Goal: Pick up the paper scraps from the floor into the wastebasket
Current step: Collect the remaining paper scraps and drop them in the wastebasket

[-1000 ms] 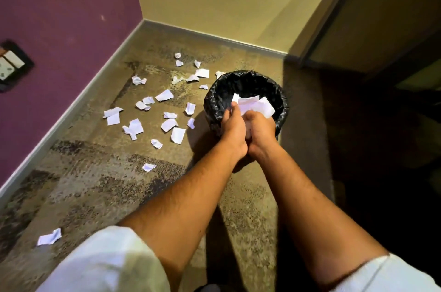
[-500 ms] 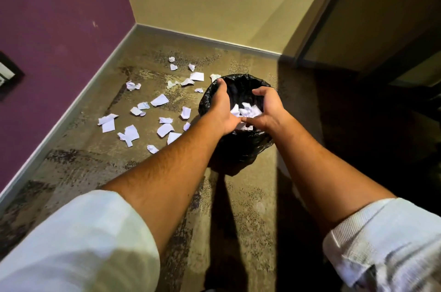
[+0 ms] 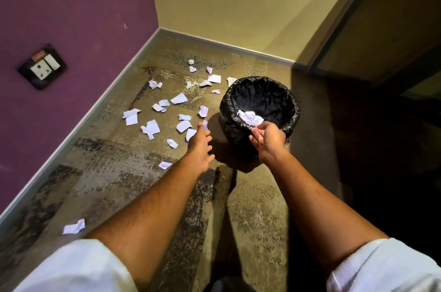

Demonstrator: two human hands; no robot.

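My left hand reaches loose-fingered and empty toward the floor scraps; my right hand, half-curled and empty, could tip the wastebasket.

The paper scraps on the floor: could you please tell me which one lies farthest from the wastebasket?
The lone scrap at lower left, beside the left sleeve. It lies apart from the others, which cluster left of and behind the wastebasket.
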